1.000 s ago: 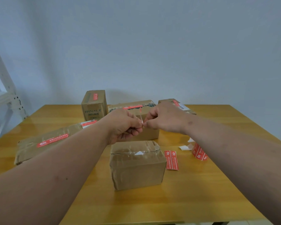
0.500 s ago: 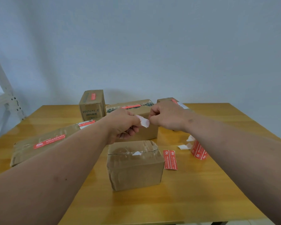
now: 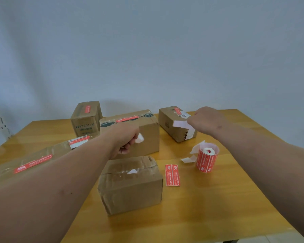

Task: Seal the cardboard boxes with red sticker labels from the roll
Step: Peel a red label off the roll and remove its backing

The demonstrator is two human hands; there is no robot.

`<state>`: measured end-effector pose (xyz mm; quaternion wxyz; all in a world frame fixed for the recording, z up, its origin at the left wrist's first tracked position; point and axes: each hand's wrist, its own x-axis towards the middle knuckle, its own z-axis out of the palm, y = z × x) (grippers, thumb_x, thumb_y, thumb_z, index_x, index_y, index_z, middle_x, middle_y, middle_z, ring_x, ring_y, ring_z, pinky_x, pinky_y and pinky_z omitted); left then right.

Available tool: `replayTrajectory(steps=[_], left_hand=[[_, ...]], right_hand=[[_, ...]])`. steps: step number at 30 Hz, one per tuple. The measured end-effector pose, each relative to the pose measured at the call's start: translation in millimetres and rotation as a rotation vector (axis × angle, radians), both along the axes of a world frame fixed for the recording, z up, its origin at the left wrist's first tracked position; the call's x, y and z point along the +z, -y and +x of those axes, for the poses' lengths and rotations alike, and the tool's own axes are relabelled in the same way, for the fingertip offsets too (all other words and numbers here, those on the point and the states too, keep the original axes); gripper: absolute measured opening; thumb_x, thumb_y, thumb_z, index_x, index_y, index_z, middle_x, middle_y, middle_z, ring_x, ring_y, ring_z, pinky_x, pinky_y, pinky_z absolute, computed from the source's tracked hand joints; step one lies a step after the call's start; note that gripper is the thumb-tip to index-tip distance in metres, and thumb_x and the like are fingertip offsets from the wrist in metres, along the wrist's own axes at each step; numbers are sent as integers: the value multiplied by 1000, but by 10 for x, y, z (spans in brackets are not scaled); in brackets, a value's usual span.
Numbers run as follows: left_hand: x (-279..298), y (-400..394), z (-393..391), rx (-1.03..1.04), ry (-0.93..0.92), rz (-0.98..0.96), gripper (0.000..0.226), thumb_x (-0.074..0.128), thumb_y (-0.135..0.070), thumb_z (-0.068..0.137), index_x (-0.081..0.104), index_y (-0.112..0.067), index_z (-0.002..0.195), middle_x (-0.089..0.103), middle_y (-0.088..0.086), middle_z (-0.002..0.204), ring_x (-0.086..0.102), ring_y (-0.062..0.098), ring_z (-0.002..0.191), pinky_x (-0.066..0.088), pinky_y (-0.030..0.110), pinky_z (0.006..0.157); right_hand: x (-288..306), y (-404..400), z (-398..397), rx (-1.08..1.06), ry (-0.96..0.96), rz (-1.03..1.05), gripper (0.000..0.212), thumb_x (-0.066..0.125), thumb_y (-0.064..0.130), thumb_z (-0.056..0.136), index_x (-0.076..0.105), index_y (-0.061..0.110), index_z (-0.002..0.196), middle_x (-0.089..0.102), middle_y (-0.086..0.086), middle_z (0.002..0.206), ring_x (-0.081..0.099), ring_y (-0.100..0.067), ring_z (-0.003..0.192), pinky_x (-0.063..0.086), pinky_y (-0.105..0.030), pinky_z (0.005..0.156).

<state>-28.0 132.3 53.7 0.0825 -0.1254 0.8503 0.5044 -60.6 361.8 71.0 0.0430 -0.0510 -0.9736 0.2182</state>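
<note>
Both hands are parting, right hand (image 3: 204, 120) pinching the flimsy peeled sticker (image 3: 180, 124) by its edge, left hand (image 3: 125, 139) pinching crumpled white backing (image 3: 139, 138).

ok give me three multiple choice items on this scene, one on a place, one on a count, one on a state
1. Where does the sticker roll stand?
A. right of the loose red stickers
B. on a box
C. left of the table

2. How many cardboard boxes are on the table?
A. three
B. five
C. seven

3. What is the right hand doing?
A. lying flat on the table
B. pinching a pale strip
C. gripping the roll

Answers: 1 A, the roll stands upright on the table just right of them. 2 B, five show. 3 B, fingers pinch the strip near the far right box.
</note>
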Motion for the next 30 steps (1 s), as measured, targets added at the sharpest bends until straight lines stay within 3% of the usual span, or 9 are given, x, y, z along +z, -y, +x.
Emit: replayTrajectory(steps=[6,9,12,15,21,24,27,30], left_hand=[[26,-341,-82,-265,-48,-99,10,50,-11,91,54,-9,82,48,10,71,38,16,53,32,26,50],[26,-510,-113,-400,-79,-228,18,59,-17,93,57,-10,77,53,6,62,43,14,45,36,22,46],[-26,-644,-132,-406,-68,-185,24,69,-14,88,55,-12,70,52,0,52,42,10,40,40,21,48],[-101,-713,-156,-375,-68,-160,25,75,-11,83,53,-12,71,51,4,54,41,12,43,45,28,62],[-112,-653,-197,-315,-96,-111,13,69,-6,86,63,-12,77,55,3,59,47,9,45,39,19,45],[-75,-542,-205,-264,-291,-216,3,68,-19,87,67,-17,89,59,-4,73,53,6,63,42,21,59],[-37,-438,-140,-258,-410,-153,23,74,-23,83,63,-18,103,60,-4,88,54,7,77,47,22,70],[15,-380,-63,-322,-423,-149,34,79,-23,78,63,-16,106,61,-3,95,55,7,81,49,22,78]], right_hand=[[25,-77,20,63,0,-122,29,51,14,84,33,11,61,31,-3,63,29,-16,57,21,-28,50],[24,-55,28,109,4,-187,24,53,15,84,41,8,65,39,-7,69,37,-18,64,25,-28,53],[2,-42,25,133,16,-244,14,55,16,83,52,5,74,50,-11,78,44,-21,72,31,-31,59],[-13,-33,20,146,35,-248,15,55,16,82,51,7,71,52,-11,78,45,-20,72,30,-29,56],[-25,-5,1,151,69,-266,11,56,16,82,54,8,75,54,-10,78,47,-21,73,32,-30,59],[-4,59,9,156,77,-292,14,56,16,79,50,7,71,48,-9,74,44,-22,71,31,-35,63],[21,196,43,202,70,-315,11,56,13,77,47,11,72,43,-9,75,40,-22,72,30,-37,65],[85,369,107,257,80,-331,21,56,11,78,43,10,62,45,-9,67,43,-22,67,33,-35,64]])
